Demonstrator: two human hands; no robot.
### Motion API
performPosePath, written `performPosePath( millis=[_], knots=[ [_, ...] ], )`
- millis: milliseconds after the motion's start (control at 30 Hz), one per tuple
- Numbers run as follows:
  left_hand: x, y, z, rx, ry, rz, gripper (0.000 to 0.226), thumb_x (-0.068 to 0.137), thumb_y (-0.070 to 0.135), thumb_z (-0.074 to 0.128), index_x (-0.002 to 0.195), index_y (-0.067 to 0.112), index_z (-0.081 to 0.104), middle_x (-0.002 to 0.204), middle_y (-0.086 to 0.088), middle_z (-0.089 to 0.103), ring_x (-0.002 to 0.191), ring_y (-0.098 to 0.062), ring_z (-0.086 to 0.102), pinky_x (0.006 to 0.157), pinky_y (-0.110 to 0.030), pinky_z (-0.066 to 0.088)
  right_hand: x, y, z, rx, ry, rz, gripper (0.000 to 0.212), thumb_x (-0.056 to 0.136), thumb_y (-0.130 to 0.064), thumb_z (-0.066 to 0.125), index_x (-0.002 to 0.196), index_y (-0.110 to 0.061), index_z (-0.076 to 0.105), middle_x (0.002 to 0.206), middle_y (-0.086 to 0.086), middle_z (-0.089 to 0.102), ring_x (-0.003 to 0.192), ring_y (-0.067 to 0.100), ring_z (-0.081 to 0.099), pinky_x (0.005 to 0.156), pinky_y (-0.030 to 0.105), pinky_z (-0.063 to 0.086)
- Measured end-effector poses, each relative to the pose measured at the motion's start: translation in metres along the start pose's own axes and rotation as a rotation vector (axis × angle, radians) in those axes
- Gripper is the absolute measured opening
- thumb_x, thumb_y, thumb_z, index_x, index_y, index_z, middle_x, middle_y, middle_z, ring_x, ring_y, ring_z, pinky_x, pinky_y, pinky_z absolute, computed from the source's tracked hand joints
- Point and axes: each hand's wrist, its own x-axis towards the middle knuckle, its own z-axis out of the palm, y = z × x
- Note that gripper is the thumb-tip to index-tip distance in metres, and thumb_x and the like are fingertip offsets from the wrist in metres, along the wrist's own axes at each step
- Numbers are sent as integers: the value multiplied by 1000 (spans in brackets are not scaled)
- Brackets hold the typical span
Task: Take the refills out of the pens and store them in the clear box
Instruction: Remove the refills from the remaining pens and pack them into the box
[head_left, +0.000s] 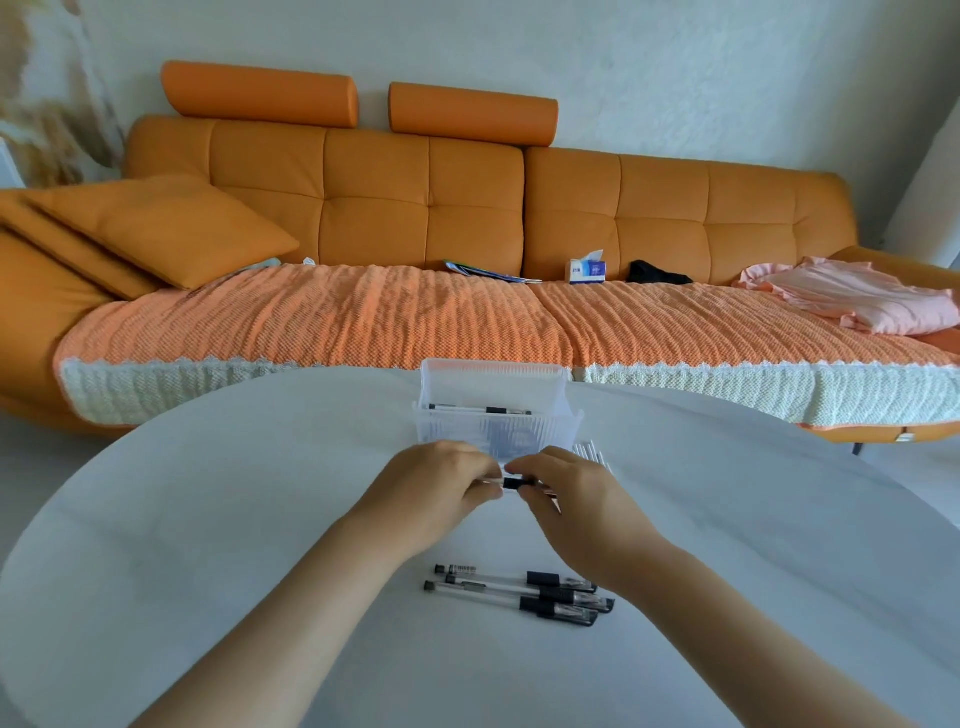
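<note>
Sofa: an orange sofa (374, 208) stood behind, under a ribbed throw.
Tabletop: a white rounded tabletop (234, 519) carried all the work.
Clear box: the clear box (498, 434) sat at the far edge, just beyond the hands, with a few slim dark-tipped pieces (483, 409) lying inside; whether refills or whole pens, I could not tell.
Left grip: the left grip (441, 478) was curled round one end of the held pen.
Right grip: the right grip (566, 493) pinched the other end beside its black sleeve.
Spare pens: three capped gel pens (519, 592) lay side by side, touching, near the person.
Held pen: the held pen (517, 483) hung level between both hands, in front of the box.
Handling: the pen looked light, stiff and smooth. I judged the rubbery sleeve the surest hold for unscrewing it, and the thin refill likely to bend, best drawn out straight.
</note>
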Motion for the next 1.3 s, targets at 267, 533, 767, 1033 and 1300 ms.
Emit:
performPosePath(
  millis=[267,533,767,1033,1300],
  knots=[
    [12,-27,-2,177,319,-93,51,80,32,75,124,18,55,123,-1,55,111,-24,51,87,-37,46,50,7,-17,-70,106,49,22,97,-11,56,108,-19,73,104,-5,63,90,15,62,84,26,49],
    [11,-48,14,142,128,-101,62,93,37,54,147,20,31,147,3,33,135,-19,27,108,-32,28,123,23,-12,-279,-33,203,28,100,-14,47,109,-23,72,108,0,64,83,21,61,68,32,51],
    [16,-54,22,154,118,-100,61,94,41,52,146,22,29,146,4,35,134,-19,26,109,-32,27,146,21,-2,-129,-293,314,37,97,-5,45,101,-24,77,90,-7,70,70,11,57,58,18,46],
    [17,-45,24,185,135,-70,60,94,41,51,147,25,29,146,4,38,134,-19,30,114,-36,18,134,14,-6,76,-336,282,26,99,-24,51,110,-25,75,113,-10,69,105,11,62,93,24,46],
    [18,-32,28,201,116,-56,60,93,38,52,148,26,30,147,2,37,137,-22,31,117,-45,15,77,4,-34,-82,-11,59,19,92,-23,60,95,-38,71,94,-25,63,76,-6,59,76,18,44]
  ],
)
